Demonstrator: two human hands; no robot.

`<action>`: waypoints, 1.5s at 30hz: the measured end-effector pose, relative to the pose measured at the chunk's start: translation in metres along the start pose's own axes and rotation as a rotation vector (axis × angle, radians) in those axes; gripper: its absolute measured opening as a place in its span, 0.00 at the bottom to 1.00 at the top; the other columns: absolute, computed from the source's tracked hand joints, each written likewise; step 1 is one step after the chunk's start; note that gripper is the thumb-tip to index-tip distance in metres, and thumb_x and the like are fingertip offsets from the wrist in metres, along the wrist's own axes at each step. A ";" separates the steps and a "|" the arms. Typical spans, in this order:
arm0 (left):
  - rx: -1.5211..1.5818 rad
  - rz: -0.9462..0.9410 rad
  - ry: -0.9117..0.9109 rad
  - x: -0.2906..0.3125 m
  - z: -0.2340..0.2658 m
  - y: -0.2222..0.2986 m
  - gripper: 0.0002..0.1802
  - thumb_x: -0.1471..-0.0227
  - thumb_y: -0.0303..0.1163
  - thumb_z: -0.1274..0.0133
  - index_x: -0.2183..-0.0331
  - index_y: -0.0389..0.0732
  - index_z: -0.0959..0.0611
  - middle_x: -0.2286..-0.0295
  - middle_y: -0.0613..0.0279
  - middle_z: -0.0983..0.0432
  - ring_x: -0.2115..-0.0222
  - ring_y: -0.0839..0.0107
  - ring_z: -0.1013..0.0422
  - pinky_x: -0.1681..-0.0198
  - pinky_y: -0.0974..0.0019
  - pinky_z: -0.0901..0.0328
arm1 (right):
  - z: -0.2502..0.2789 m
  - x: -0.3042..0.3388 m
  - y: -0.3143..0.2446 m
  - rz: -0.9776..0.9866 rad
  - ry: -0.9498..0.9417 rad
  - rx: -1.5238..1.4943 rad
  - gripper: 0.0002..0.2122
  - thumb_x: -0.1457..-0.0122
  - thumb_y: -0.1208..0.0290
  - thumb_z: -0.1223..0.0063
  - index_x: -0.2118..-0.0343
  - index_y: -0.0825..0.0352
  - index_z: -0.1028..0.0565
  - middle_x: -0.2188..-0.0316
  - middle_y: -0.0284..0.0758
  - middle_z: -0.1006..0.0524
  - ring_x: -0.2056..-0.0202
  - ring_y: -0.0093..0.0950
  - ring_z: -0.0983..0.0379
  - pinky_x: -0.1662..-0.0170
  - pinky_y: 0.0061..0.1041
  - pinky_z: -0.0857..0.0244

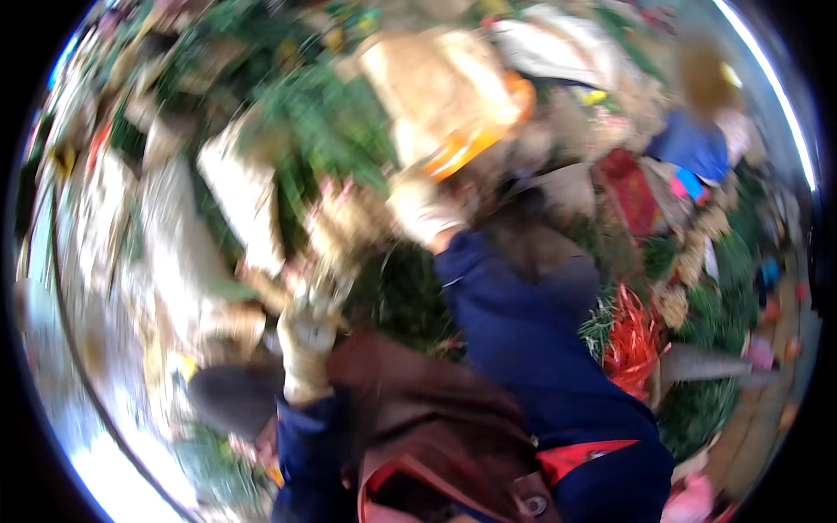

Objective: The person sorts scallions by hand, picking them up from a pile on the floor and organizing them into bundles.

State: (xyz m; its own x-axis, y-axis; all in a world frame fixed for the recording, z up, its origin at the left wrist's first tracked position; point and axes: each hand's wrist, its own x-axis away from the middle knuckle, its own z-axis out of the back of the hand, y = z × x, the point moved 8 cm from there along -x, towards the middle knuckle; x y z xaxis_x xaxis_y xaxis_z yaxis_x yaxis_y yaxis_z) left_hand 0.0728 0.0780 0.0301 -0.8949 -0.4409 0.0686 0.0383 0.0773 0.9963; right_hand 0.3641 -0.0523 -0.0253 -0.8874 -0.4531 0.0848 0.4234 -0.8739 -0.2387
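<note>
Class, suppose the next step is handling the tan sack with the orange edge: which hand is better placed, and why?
Probably the right hand: it is stretched forward near the tan sack, though blur hides any contact. The left hand is farther back.

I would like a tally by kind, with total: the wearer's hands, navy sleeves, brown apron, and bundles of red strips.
Left hand and right hand: 2
Navy sleeves: 2
Brown apron: 1
Red strip bundle: 1
Total: 6 (blurred green plants uncounted)
</note>
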 end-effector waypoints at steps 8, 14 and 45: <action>0.650 0.514 0.083 -0.029 -0.051 -0.062 0.19 0.42 0.42 0.55 0.54 0.41 0.25 0.66 0.64 0.24 0.68 0.71 0.28 0.65 0.66 0.32 | 0.029 0.046 -0.055 0.126 -0.355 -0.925 0.13 0.47 0.62 0.45 0.69 0.68 0.26 0.82 0.36 0.25 0.82 0.26 0.29 0.76 0.25 0.34; 1.051 0.914 0.069 -0.002 -0.076 -0.081 0.08 0.42 0.34 0.55 0.67 0.41 0.23 0.85 0.73 0.33 0.86 0.80 0.37 0.83 0.76 0.41 | 0.031 0.108 -0.098 0.168 -0.103 -0.552 0.08 0.47 0.65 0.50 0.70 0.64 0.27 0.77 0.40 0.25 0.75 0.40 0.27 0.69 0.37 0.34; -0.279 0.160 -0.113 0.031 -0.034 -0.020 0.17 0.40 0.41 0.57 0.68 0.36 0.23 0.90 0.66 0.34 0.90 0.78 0.38 0.85 0.73 0.43 | -0.039 0.169 -0.086 0.177 -0.730 -1.372 0.15 0.45 0.57 0.44 0.68 0.67 0.24 0.77 0.34 0.23 0.77 0.25 0.25 0.72 0.24 0.30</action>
State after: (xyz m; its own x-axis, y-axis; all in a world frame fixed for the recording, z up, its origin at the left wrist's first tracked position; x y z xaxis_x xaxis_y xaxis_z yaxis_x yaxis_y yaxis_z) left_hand 0.0590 0.0324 0.0136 -0.9107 -0.3402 0.2344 0.2885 -0.1174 0.9503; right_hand 0.1708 -0.0472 -0.0284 -0.3974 -0.8680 0.2976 -0.3354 -0.1645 -0.9276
